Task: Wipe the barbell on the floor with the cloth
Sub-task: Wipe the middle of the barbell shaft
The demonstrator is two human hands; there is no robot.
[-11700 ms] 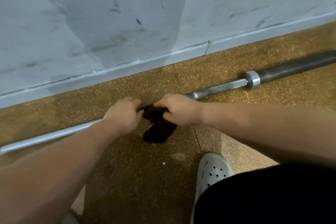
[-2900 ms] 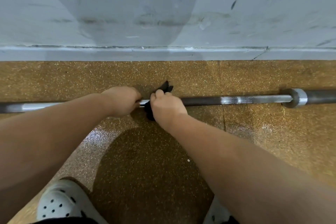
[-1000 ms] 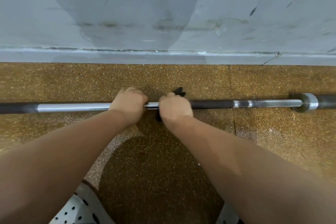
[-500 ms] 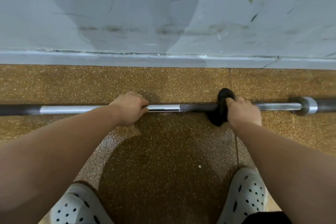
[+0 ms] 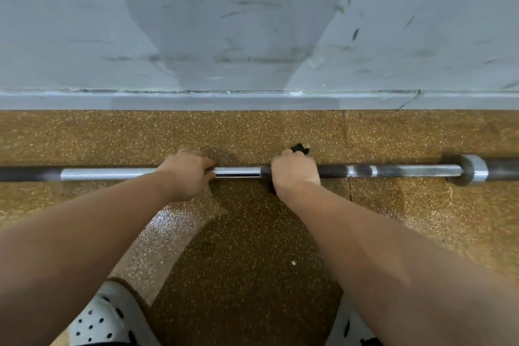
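The barbell (image 5: pixel 238 172) lies across the brown speckled floor, parallel to the wall, with a silver collar (image 5: pixel 474 169) at the right. My left hand (image 5: pixel 186 173) grips the bare silver shaft. A short way to its right, my right hand (image 5: pixel 295 174) is curled round the shaft with the black cloth (image 5: pixel 300 148) wrapped under it. Only a tuft of the cloth shows above my knuckles; the rest is hidden by the hand.
A grey scuffed wall with a pale skirting (image 5: pixel 252 100) runs close behind the bar. My white perforated clogs (image 5: pixel 104 320) stand at the bottom edge on both sides. The floor (image 5: pixel 247 261) between my arms is bare, with a glossy patch.
Since half a second ago my right hand has slid the cloth back left along the shaft, towards my left hand. My left hand has kept its grip in place.
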